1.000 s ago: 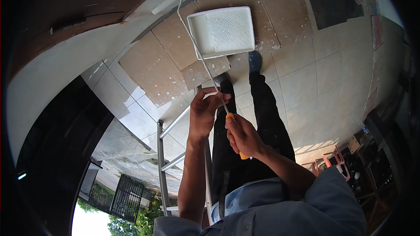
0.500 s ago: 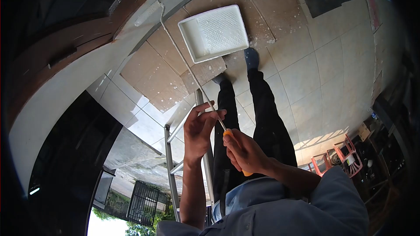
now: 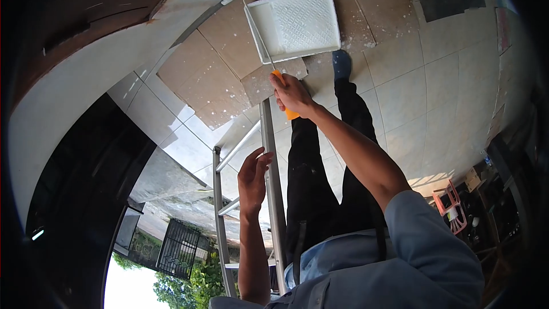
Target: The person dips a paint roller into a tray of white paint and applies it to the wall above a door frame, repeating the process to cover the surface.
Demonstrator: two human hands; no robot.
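Observation:
My right hand (image 3: 293, 94) is wrapped round the orange handle of a paint roller (image 3: 258, 34), its arm stretched out forward. The roller's thin rod runs up past the left side of a white paint tray (image 3: 304, 24), and its pale roller head lies at the foot of the wall, beyond the tray's upper left corner. The tray has a textured ramp wet with white paint. My left hand (image 3: 253, 180) is raised beside the metal ladder (image 3: 273, 177), fingers slightly bent and apart, holding nothing.
Paint-spotted brown sheets (image 3: 211, 86) cover part of the tiled floor under and around the tray. A curved pale wall (image 3: 108, 51) runs along the upper left. Red chairs (image 3: 450, 209) stand at the lower right. My feet are just below the tray.
My right hand has moved forward with the roller, whose head has shifted right along the wall's foot. My left hand has let go of the rod and dropped lower.

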